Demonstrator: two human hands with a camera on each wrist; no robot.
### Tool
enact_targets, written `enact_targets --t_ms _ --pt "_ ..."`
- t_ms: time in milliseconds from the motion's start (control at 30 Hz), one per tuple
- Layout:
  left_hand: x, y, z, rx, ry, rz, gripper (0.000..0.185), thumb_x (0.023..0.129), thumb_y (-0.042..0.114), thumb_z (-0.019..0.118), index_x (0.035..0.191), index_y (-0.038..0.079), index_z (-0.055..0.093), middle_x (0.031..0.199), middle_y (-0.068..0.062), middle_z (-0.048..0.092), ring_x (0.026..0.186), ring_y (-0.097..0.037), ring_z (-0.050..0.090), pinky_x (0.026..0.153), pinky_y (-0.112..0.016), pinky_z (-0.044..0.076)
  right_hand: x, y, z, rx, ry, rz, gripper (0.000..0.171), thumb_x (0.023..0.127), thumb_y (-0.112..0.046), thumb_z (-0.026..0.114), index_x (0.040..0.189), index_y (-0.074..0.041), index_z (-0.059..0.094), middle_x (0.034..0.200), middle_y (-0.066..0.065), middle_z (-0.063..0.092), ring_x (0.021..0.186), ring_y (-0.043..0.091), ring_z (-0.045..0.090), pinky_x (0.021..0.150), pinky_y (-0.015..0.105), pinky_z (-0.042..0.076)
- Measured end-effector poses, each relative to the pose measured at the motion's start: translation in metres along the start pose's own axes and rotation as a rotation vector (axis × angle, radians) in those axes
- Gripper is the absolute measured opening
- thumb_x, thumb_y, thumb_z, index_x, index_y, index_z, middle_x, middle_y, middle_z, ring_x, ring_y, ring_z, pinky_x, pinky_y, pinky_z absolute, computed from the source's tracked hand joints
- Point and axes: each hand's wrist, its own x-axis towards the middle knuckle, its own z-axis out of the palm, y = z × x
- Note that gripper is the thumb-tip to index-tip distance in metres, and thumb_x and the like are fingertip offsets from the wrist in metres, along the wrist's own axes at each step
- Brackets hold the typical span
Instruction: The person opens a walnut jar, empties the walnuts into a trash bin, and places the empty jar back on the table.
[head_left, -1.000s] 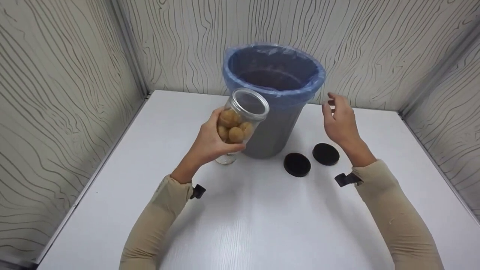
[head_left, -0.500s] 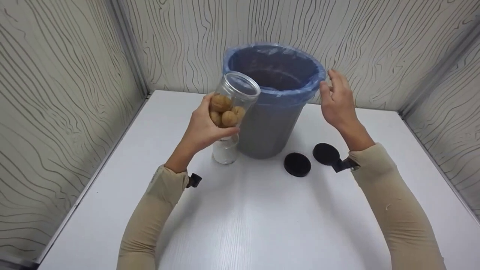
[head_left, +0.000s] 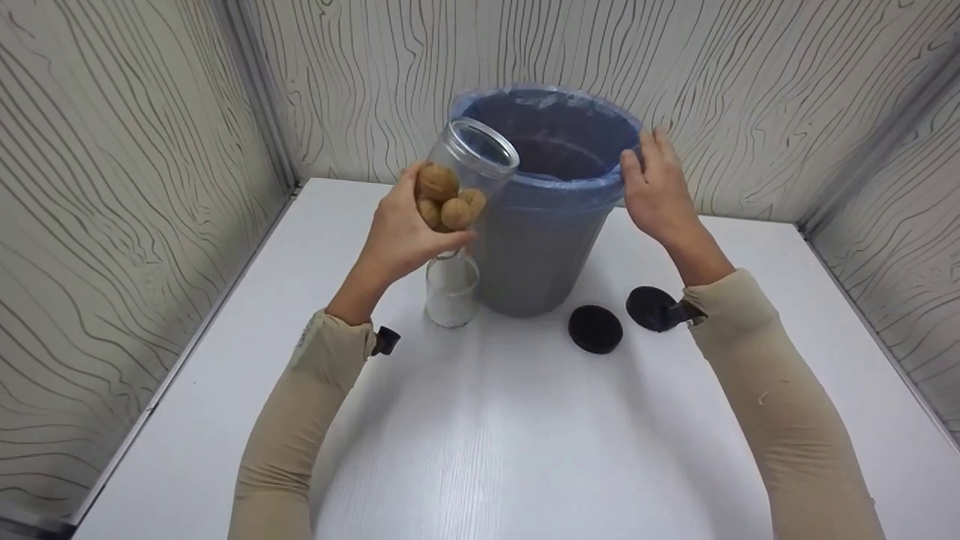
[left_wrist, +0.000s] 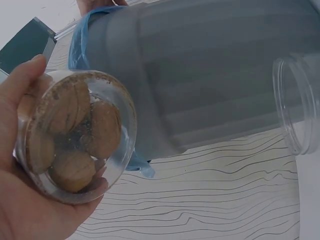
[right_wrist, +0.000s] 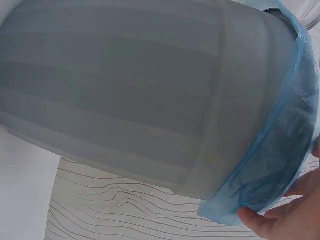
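My left hand [head_left: 405, 225] grips a clear jar [head_left: 480, 146] that holds several walnuts [head_left: 439, 181]. The jar is raised and tilted to the right, its lidless mouth overlapping the bin's left rim in the head view. In the left wrist view, the walnuts [left_wrist: 72, 170] show through the jar's base. My right hand [head_left: 660, 191] rests on the right rim of a grey bin [head_left: 536, 255], its fingers fairly straight. A blue liner [head_left: 570, 193] folds over that rim, and in the right wrist view my thumb [right_wrist: 252, 220] lies at its edge.
A second clear jar [head_left: 452, 300] stands upright and lidless on the white table [head_left: 480, 450], left of the bin's foot. Two black lids [head_left: 595, 328] lie on the table right of the bin. Wood-patterned walls [head_left: 360, 90] enclose the table at the back and sides.
My left hand has lifted the walnut jar up and slightly left, uncovering the second jar. My right hand has moved up and left onto the bin's rim.
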Motion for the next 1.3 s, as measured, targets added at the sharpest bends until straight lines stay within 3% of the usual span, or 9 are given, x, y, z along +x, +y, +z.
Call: enact_targets --t_ms 500,1133,1300 --pt "0.020 0.011 -0.018 0.146 0.022 0.006 0.103 0.061 0.052 0.083 0.142 0.013 0.033 0.122 0.003 0.051 0.102 -0.008 0.054 0.084 -0.023 0.046 0.003 0.007 0.012 0.030 -0.003 0.016 0.062 0.101 -0.030 0.022 0.146 0.011 0.011 0.154 0.025 0.001 0.142 0.032 0.000 0.114 0.038 0.002" --pt "0.038 0.022 -0.028 0.397 0.077 0.110 0.099 0.064 0.047 0.082 0.140 0.006 0.035 0.122 -0.005 0.052 0.105 -0.018 0.054 0.088 -0.034 0.044 0.005 0.009 0.018 0.034 0.037 -0.011 0.059 0.101 -0.026 0.022 0.145 0.012 0.012 0.153 0.026 0.004 0.142 0.033 0.003 0.114 0.039 0.005" --pt "0.045 0.025 -0.031 0.477 0.058 0.104 0.103 0.065 0.045 0.082 0.143 0.003 0.031 0.128 -0.010 0.049 0.115 -0.022 0.050 0.096 -0.036 0.040 0.006 0.009 0.016 0.033 0.047 -0.019 0.059 0.101 -0.025 0.022 0.145 0.012 0.012 0.153 0.026 0.006 0.142 0.032 0.004 0.114 0.038 0.005"
